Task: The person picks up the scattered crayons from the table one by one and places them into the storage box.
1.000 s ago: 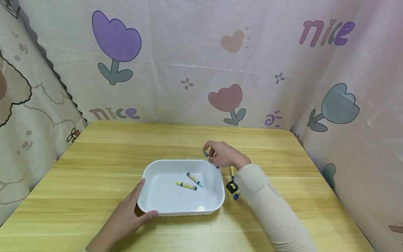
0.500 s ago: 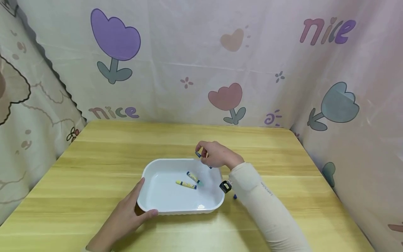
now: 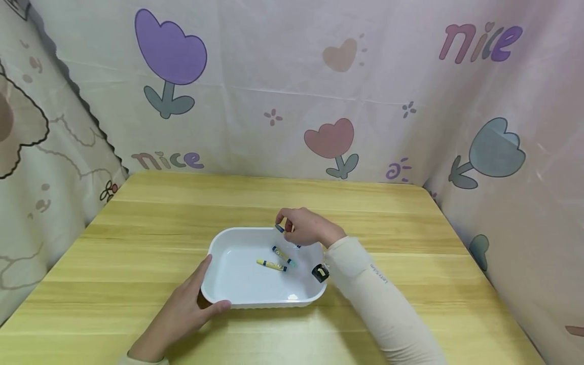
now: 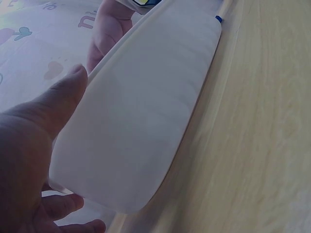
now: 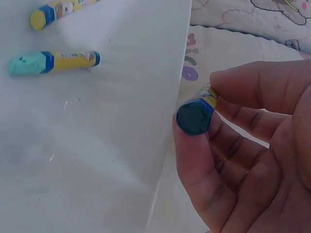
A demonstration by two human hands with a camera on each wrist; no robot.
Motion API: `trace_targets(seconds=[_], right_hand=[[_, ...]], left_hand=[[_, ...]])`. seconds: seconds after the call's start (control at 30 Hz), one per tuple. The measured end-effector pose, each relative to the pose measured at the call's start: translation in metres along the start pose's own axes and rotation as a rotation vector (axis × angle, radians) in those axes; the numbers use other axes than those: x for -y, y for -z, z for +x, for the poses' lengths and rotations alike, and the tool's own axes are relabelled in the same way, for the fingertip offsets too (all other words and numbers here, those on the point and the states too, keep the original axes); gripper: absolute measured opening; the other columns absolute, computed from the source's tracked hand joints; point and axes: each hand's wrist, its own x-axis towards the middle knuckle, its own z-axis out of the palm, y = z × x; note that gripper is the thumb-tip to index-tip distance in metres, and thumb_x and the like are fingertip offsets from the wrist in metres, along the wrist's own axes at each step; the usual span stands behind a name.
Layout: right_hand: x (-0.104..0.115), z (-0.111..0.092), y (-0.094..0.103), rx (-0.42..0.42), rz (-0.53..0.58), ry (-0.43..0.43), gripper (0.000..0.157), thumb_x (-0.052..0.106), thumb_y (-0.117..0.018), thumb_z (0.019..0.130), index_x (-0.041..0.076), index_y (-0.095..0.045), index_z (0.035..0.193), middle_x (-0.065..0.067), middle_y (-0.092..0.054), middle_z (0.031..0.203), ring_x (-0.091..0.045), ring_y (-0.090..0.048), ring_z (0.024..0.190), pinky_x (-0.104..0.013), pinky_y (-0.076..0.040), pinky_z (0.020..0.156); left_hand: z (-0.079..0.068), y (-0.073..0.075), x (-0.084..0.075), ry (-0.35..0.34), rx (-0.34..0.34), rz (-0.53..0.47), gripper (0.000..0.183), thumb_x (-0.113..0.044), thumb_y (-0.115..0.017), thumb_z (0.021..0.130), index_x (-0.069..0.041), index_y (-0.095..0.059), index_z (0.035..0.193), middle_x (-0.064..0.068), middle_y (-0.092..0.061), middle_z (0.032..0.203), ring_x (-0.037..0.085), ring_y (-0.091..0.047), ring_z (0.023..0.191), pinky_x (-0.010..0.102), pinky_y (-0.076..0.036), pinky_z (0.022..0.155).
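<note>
A white rectangular tray stands on the table. My left hand grips its near left corner, thumb at the near rim and fingers round the left end. Over the tray's far right corner, my right hand pinches a crayon between thumb and index finger. Its yellow wrapper has blue bands, and its dark green end faces the right wrist camera. Inside the tray lie a mint-green crayon and a yellow crayon, side by side at an angle.
The wooden table runs back to a printed curtain, which also hangs along both sides. A black wrist camera overlaps the tray's right rim. In the left wrist view, a blue crayon end shows beyond the tray.
My right hand has moved left with the crayon, from beside the tray to over its far right corner. The crayons right of the tray are now hidden behind the sleeve. My left hand stays put.
</note>
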Motion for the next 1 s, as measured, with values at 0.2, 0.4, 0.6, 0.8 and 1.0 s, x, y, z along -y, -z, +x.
trace_targets(seconds=[0.2,0.4,0.6,0.8,1.0], right_hand=[[0.004,0.003,-0.005,0.014,0.002,0.015,0.033,0.010,-0.065,0.092,0.018,-0.059,0.123,-0.001,-0.059,0.093,-0.018,-0.059,0.081,-0.025,-0.052,0.063],[0.007,0.007,-0.010,0.054,0.000,0.021,0.033,0.010,-0.066,0.092,0.017,-0.060,0.124,0.000,-0.059,0.095,-0.018,-0.059,0.081,-0.023,-0.053,0.062],[0.010,0.009,-0.016,0.085,-0.067,0.043,0.030,0.009,-0.065,0.091,0.019,-0.062,0.119,0.003,-0.059,0.091,-0.015,-0.059,0.077,-0.023,-0.053,0.060],[0.012,0.010,-0.023,0.116,-0.102,0.044,0.027,0.012,-0.066,0.092,0.022,-0.063,0.117,0.006,-0.059,0.090,-0.012,-0.059,0.077,-0.022,-0.052,0.062],[0.012,0.009,-0.024,0.120,-0.121,0.039,0.031,0.011,-0.067,0.091,0.018,-0.063,0.121,0.006,-0.059,0.089,-0.012,-0.057,0.081,-0.025,-0.050,0.066]], left_hand=[[0.000,-0.001,0.000,0.013,0.006,-0.003,0.107,-0.050,-0.077,0.078,-0.002,-0.018,0.154,0.030,-0.033,0.148,0.051,-0.041,0.127,0.065,-0.039,0.095],[0.000,-0.001,0.000,0.023,0.012,-0.002,0.107,-0.051,-0.076,0.078,-0.003,-0.017,0.154,0.030,-0.033,0.149,0.051,-0.041,0.127,0.064,-0.039,0.096],[0.001,0.000,0.000,0.026,0.014,0.000,0.107,-0.051,-0.076,0.079,-0.003,-0.017,0.154,0.030,-0.033,0.149,0.051,-0.040,0.128,0.064,-0.038,0.097],[0.001,0.000,-0.001,0.037,0.023,-0.003,0.107,-0.052,-0.075,0.079,-0.002,-0.017,0.154,0.030,-0.032,0.149,0.051,-0.040,0.128,0.064,-0.038,0.097],[0.001,0.001,-0.002,0.041,0.025,-0.008,0.108,-0.052,-0.075,0.079,-0.002,-0.016,0.154,0.030,-0.032,0.149,0.051,-0.040,0.128,0.065,-0.038,0.096]])
